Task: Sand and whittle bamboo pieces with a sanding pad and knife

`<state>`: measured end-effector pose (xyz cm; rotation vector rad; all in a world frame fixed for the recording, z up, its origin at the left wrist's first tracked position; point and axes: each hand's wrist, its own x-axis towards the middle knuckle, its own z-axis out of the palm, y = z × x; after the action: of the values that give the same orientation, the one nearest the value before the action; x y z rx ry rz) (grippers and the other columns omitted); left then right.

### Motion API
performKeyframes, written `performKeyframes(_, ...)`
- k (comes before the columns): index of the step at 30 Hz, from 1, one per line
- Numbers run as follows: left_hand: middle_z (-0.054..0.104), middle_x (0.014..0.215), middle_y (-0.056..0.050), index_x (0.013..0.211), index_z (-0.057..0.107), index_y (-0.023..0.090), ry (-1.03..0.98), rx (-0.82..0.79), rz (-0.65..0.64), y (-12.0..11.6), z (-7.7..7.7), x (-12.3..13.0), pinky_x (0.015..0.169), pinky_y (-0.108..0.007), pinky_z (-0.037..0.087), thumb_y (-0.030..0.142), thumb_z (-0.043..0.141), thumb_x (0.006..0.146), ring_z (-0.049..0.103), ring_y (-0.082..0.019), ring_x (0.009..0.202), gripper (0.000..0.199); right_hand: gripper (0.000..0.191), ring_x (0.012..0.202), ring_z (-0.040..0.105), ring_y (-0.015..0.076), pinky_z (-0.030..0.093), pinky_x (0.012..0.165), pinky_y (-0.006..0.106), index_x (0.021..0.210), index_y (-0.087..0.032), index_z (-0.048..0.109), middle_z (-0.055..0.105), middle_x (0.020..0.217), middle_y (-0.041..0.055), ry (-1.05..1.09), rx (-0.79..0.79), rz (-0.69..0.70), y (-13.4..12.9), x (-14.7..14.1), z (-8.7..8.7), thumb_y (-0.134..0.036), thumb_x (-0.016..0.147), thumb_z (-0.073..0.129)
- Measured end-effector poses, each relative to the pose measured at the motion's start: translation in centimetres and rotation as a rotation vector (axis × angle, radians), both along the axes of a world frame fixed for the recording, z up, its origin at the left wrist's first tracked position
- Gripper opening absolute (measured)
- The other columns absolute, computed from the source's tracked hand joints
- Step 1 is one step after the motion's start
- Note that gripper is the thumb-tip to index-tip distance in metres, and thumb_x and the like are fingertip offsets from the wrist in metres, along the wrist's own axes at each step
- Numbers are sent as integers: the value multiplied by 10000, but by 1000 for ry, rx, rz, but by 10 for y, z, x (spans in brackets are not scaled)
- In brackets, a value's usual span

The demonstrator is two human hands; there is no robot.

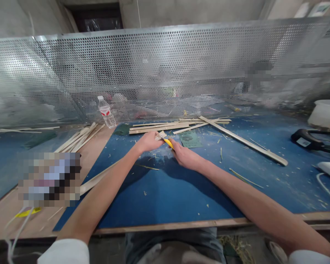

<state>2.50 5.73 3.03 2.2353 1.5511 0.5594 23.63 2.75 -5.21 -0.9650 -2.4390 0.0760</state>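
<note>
My left hand (pixel 148 141) is closed around a pale, flat wooden strip (pixel 161 135), whose end sticks out past the fingers. A longer pale length (pixel 95 181) shows beneath my left forearm; whether it is the same strip, I cannot tell. In my right hand (pixel 185 156) is a yellow utility knife (pixel 169 143), its tip at the strip's end. Both hands are close together above the blue mat (pixel 165 205). Just behind them lie several stacked pale strips (pixel 154 128) and a dark green sheet (pixel 191 140).
A perforated metal screen (pixel 154 73) runs along the back. At left stand a water bottle (pixel 107 113) and a bundle of strips (pixel 78 138), near a blurred-out object (pixel 52 179). One long strip (pixel 244 141) angles rightward. A black-framed device (pixel 305 140) and white tub (pixel 326 113) are far right.
</note>
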Motion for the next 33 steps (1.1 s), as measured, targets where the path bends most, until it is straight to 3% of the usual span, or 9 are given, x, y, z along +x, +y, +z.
performKeyframes(7,534,632,30,693,601,172,-128,-3,-142,1,1,-3,567,-240,323,388,587,750,447,-119,620,224,586,1016,682,291,565,832,453,1562,-123,185,542,1381,263,31,28,-20,1,3,3,-198,1002,341)
performKeyframes(14,494,617,42,697,577,185,-54,-74,-84,0,4,-6,532,-250,280,490,710,680,405,-116,590,333,558,1022,689,308,553,854,461,1547,-137,245,564,1391,235,52,-10,-62,-4,4,10,-311,1028,353)
performKeyframes(19,485,630,39,712,572,191,-133,-147,-134,-4,4,-6,516,-249,270,609,688,723,392,-108,569,434,496,1136,656,295,527,917,451,1491,-177,337,577,1401,192,104,-24,-128,-5,5,14,-424,1065,284)
performKeyframes(27,500,641,28,733,593,183,-120,-136,-118,-6,7,-5,509,-250,268,657,682,728,393,-107,562,482,366,884,673,255,482,729,342,1267,-163,465,678,1104,151,97,-10,-116,-2,8,16,-421,1056,312)
performKeyframes(33,475,636,33,721,548,192,-118,-132,-153,-8,12,-5,522,-253,271,650,639,763,387,-111,577,468,362,857,663,255,474,725,350,1277,-156,435,664,1091,159,98,-28,-89,-3,7,15,-416,1056,315)
